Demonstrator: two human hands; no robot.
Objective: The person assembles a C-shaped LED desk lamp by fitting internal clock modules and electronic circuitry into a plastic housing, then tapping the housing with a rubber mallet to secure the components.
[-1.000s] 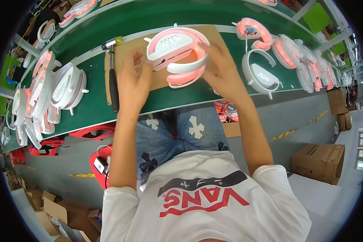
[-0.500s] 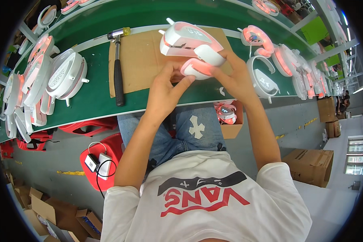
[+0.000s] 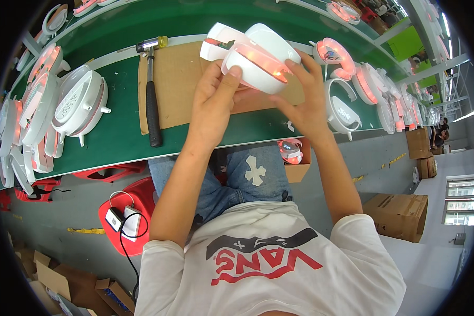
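A white rounded plastic housing (image 3: 258, 71) with a red-orange glow along its open seam is held up over the cardboard sheet. My left hand (image 3: 214, 100) grips its left end, the thumb pressed on the white front. At the right end, my right hand (image 3: 306, 97) holds it between thumb and fingers, the fingertips by the glowing gap. Behind the front shell rises a smooth white panel (image 3: 273, 41). To the left, a white part (image 3: 216, 50) sticks out with a bit of green board showing. What the left fingers touch underneath is hidden.
A black-handled hammer (image 3: 151, 105) lies along the left edge of the cardboard sheet (image 3: 176, 97) on the green bench (image 3: 124, 134). White units crowd both sides, including one housing (image 3: 79, 102) at left and a curved part (image 3: 345, 110) at right. A red stool (image 3: 108, 210) stands below.
Both hands have turned the housing, so its white front and glowing seam now face me and the display side no longer shows. The right fingers have moved up along its right end.
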